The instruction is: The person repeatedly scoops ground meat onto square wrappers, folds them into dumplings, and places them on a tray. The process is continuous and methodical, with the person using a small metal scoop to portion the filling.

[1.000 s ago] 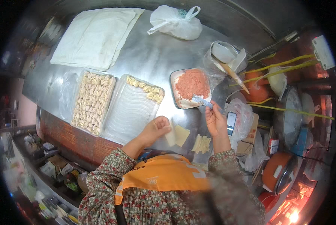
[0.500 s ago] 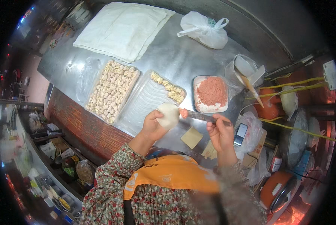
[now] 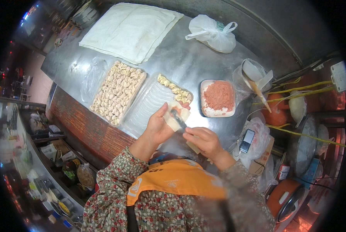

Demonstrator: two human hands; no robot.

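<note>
My left hand (image 3: 157, 127) lies palm up with a thin pale dough wrapper (image 3: 171, 123) across its palm and fingers. A dab of pink meat filling shows on the wrapper. My right hand (image 3: 204, 140) grips a narrow, flat filling spatula (image 3: 178, 118), its blade resting on the wrapper; the blade is a little blurred. Just beyond my hands is a plastic tray (image 3: 142, 110) with a row of yellowish folded dumplings (image 3: 175, 88) at its far end. To its right stands a white dish (image 3: 206, 113) of pink minced meat (image 3: 219, 95). More wrappers are partly hidden under my right hand.
A tray packed with dumplings (image 3: 117, 92) stands left of the part-filled one. White cloths (image 3: 130, 31) and a tied plastic bag (image 3: 212, 34) lie farther back. On the right are a container with utensils (image 3: 254, 69), a phone (image 3: 247, 140) on plastic bags, and yellow cords (image 3: 304, 91).
My right hand has brought the spatula leftward and down onto the wrapper, carrying filling from its tip. My left hand has turned palm up under the wrapper.
</note>
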